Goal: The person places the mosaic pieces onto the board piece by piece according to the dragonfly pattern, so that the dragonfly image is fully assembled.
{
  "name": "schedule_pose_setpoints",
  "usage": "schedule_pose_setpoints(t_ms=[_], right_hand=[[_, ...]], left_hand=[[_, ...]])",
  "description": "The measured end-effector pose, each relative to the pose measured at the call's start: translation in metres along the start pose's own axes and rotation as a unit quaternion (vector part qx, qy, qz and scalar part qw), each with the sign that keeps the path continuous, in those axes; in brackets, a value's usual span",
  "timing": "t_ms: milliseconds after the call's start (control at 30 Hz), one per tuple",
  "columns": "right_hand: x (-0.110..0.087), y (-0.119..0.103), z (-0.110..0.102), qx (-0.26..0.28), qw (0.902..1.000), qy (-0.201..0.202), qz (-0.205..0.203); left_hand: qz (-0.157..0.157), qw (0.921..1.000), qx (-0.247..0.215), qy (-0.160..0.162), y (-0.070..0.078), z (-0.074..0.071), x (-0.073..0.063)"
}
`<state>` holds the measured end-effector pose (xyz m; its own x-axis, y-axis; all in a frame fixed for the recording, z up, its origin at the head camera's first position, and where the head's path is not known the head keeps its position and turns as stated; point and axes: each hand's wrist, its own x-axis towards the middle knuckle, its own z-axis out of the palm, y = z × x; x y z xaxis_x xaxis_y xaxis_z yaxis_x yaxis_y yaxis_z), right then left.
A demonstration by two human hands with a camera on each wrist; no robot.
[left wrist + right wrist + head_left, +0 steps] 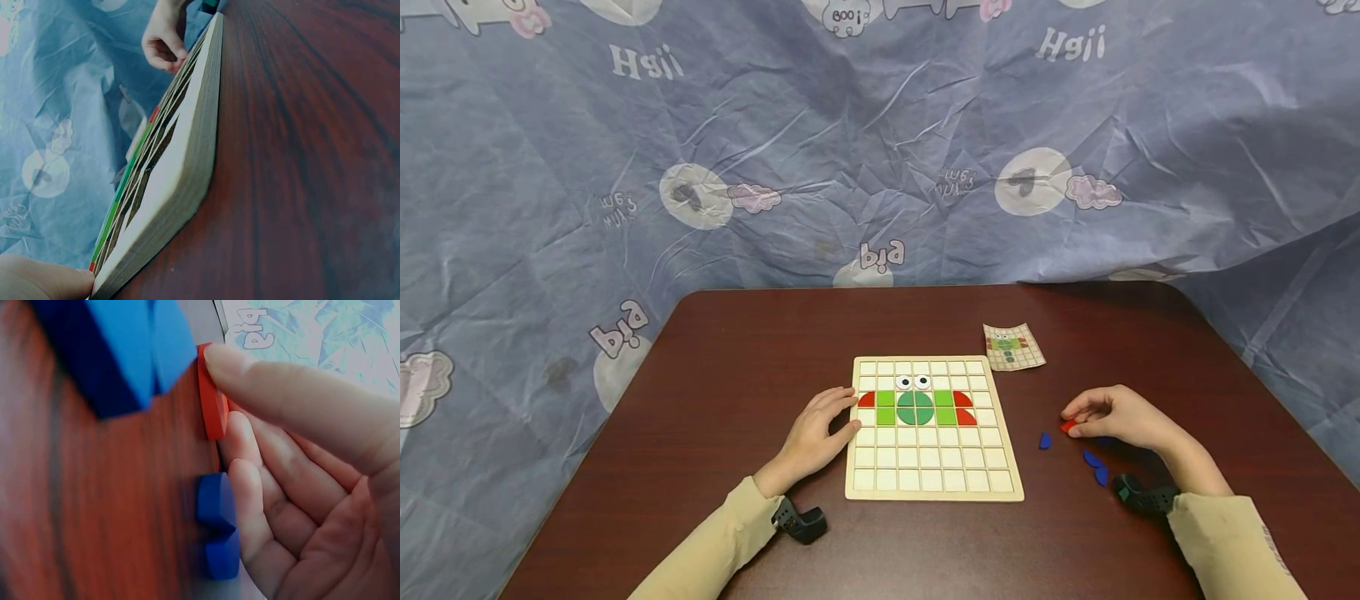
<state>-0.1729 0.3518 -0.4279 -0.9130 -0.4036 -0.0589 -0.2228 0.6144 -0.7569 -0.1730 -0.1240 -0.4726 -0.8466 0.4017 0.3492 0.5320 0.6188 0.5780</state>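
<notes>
Head | R hand [1123, 417]: grip pinching red pc [1067, 427] | grid board [931, 481] well L of it | L hand [811, 435] nearer bd, fingers relaxed, touching its L edge

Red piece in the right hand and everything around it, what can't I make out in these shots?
- Head view: the red piece's full outline, partly covered by the right hand.
- Head view: the card's fine details, too small.
- Right wrist view: the nearest blue pieces, cut off by the top edge.
- Left wrist view: most of the left hand, out of frame.
</notes>
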Motion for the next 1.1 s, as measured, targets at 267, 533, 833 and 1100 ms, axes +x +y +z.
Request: schedule_pose_setpoints(t_ms=[267, 533, 833, 1100], right_hand=[[0.0002, 0.0016, 0.0025, 0.034, 0.9991, 0.018, -0.017], [0.0016, 0.0008, 0.0036, 0.042, 0.9984, 0.015, -0.036], [0.0013, -0.0006, 0.0035, 0.032, 0.9989, 0.009, -0.032], [0.0028, -0.0028, 0.0035, 0.0, 0.9999, 0.001, -0.015]], left_hand=[[-0.002, 1.0, -0.003, -0.003, 0.0008, -0.0004, 0.0], [-0.002, 1.0, 0.002, -0.002, 0.0005, -0.0001, 0.0003], [-0.002, 1.0, 0.008, 0.001, -0.0003, 0.0003, 0.0006], [0.002, 1.0, 0.004, 0.004, -0.0006, 0.0005, 0.0005]])
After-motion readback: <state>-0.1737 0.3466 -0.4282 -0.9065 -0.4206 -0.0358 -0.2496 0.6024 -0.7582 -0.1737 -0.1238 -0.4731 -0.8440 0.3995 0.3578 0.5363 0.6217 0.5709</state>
